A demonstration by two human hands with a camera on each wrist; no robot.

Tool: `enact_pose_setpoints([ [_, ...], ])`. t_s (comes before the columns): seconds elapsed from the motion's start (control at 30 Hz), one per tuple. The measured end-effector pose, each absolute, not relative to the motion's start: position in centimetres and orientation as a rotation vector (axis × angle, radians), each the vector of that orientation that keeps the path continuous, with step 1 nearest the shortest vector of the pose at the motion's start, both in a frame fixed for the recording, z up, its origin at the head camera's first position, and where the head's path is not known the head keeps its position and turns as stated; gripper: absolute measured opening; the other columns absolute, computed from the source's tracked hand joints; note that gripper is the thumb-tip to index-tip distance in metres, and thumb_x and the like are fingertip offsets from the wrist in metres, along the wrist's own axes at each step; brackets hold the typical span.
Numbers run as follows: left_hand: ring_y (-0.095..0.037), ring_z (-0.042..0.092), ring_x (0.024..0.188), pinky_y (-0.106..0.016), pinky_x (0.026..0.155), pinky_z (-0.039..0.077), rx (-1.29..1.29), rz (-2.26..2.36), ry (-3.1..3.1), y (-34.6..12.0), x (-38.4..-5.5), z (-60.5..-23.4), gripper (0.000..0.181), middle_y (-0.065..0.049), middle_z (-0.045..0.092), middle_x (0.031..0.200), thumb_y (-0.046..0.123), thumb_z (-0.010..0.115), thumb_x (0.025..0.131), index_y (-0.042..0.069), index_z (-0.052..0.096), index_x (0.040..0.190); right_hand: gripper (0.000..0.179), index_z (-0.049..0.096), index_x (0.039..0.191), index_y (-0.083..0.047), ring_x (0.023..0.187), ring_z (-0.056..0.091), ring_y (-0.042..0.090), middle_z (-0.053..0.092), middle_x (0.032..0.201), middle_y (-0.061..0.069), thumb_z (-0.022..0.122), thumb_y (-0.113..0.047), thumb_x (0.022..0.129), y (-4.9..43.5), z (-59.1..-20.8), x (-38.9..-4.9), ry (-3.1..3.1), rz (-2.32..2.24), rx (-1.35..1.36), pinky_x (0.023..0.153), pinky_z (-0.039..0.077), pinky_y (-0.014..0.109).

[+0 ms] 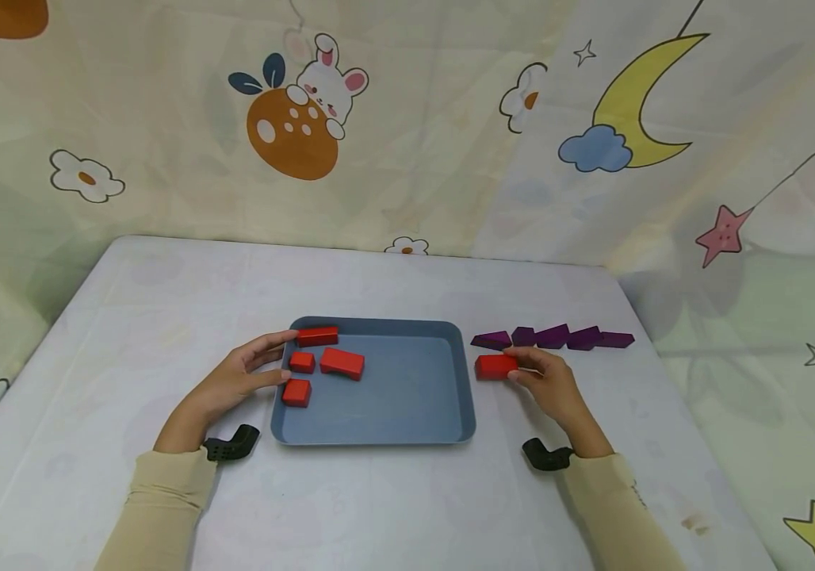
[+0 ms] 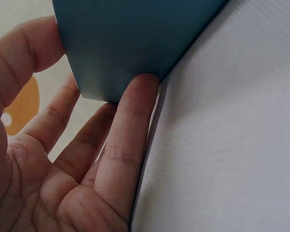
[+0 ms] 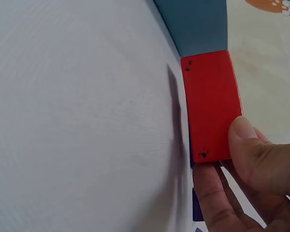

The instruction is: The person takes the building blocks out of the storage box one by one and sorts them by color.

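A blue-grey tray (image 1: pixel 407 424) lies on the table between the two hands. My left hand (image 1: pixel 239 371) holds its left edge, with the thumb and fingers spread along the rim; up close, one finger (image 2: pixel 130 130) lies against the outer wall near the table. Inside the tray's left part are several red blocks, among them a larger wedge-like one (image 1: pixel 342 363). Just beyond the tray's right wall, my right hand (image 1: pixel 546 385) pinches a red rectangular block (image 3: pixel 211 106) at its right end, between thumb and fingers. Small dark marks show on this block's face.
A row of several purple angular blocks (image 1: pixel 552 336) lies right of the tray, just behind the right hand. White cloth (image 1: pixel 379 507) covers the table. A cartoon-printed curtain (image 1: pixel 436 143) rises behind it. Each wrist carries a black camera mount (image 1: pixel 234 444).
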State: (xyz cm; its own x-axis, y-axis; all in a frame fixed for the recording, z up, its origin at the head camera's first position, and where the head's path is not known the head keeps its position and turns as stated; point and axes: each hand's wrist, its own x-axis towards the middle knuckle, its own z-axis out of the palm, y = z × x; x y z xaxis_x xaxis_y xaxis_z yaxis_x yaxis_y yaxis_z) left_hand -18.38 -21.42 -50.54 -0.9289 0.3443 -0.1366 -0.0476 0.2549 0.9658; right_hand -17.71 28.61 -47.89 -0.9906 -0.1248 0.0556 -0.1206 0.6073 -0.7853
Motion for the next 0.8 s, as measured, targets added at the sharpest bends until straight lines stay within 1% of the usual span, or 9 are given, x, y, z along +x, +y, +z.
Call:
enact_pose_setpoints([
  [0.1,-0.048,0.038,0.153,-0.065,0.121,0.032,0.272,1.716,2.212,-21.4,-18.3,-50.5,0.071,-0.022,0.039,0.170,0.016,0.074,0.102,0.006,0.043,0.165,0.037,0.069,0.133,0.010,0.126,0.065,0.050,0.067,0.136,0.033,0.073,0.012,0.096,28.6,-48.1,-17.7,2.810,-1.356,-0.182,0.107,0.050,0.057],
  [0.3,-0.047,0.038,0.154,-0.064,0.120,0.034,0.265,1.710,2.214,-21.5,-18.2,-50.5,0.070,-0.021,0.039,0.170,0.017,0.074,0.102,0.007,0.043,0.165,0.039,0.068,0.134,0.010,0.127,0.065,0.050,0.067,0.137,0.033,0.073,0.011,0.096,28.6,-48.1,-17.7,2.809,-1.321,-0.166,0.109,0.050,0.058],
  [0.5,-0.048,0.037,0.154,-0.067,0.122,0.031,0.267,1.720,2.214,-21.5,-18.2,-50.5,0.071,-0.022,0.037,0.171,0.015,0.074,0.102,0.005,0.043,0.165,0.043,0.066,0.139,0.008,0.134,0.061,0.050,0.064,0.143,0.032,0.073,0.009,0.097,28.3,-47.1,-17.4,2.835,-1.287,-0.144,0.108,0.048,0.053],
  [0.63,-0.049,0.037,0.154,-0.068,0.122,0.030,0.267,1.724,2.209,-21.6,-18.3,-50.6,0.071,-0.023,0.037,0.171,0.014,0.074,0.102,0.005,0.042,0.165,0.043,0.066,0.140,0.007,0.137,0.057,0.050,0.062,0.145,0.031,0.074,0.007,0.098,27.4,-46.3,-16.9,2.865,-1.296,-0.151,0.109,0.047,0.052],
  [0.8,-0.048,0.037,0.154,-0.067,0.122,0.032,0.278,1.717,2.210,-21.6,-18.4,-50.7,0.070,-0.022,0.038,0.171,0.016,0.073,0.103,0.006,0.043,0.165,0.045,0.067,0.139,0.007,0.138,0.056,0.049,0.063,0.144,0.030,0.077,0.009,0.095,25.5,-45.8,-16.5,2.868,-1.397,-0.208,0.110,0.046,0.052],
])
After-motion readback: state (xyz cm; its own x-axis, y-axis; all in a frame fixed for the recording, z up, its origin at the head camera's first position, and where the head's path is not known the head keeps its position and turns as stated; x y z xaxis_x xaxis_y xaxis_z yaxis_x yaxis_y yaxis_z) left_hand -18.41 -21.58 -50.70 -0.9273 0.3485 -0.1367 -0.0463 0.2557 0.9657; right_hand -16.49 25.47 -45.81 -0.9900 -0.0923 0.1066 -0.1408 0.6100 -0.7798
